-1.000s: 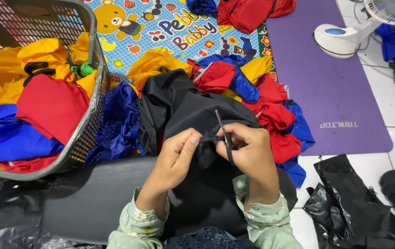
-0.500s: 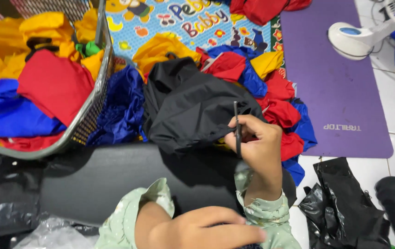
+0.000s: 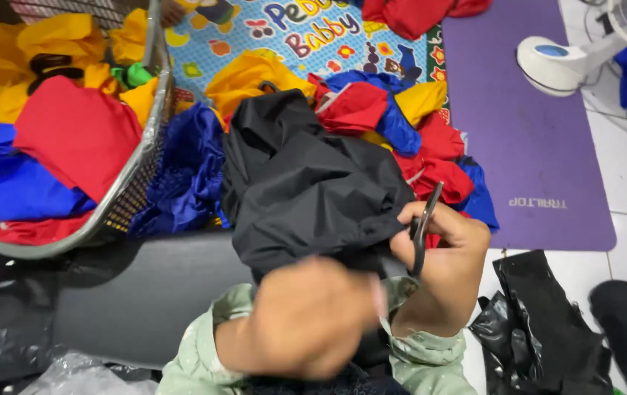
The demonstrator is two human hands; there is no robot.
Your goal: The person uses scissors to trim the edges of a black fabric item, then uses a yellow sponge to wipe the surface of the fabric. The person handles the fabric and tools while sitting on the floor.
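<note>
A crumpled black fabric piece lies in front of me on a dark flat surface. My right hand grips small dark scissors at the fabric's right edge, blades pointing up. My left hand is close to the camera and blurred, its back towards me, at the fabric's near edge. Its fingers curl under, and what they hold is hidden. A thin pale strip shows between the two hands.
A wire basket at the left holds yellow, red and blue cloth. More red, blue and yellow cloth is piled behind the black fabric on a printed play mat. To the right are a purple mat, a white fan base and black plastic bags.
My left hand left the fabric, swung down towards me, then rose to the fabric's near edge. My right hand kept the scissors at the right edge. The view shifted slightly.
</note>
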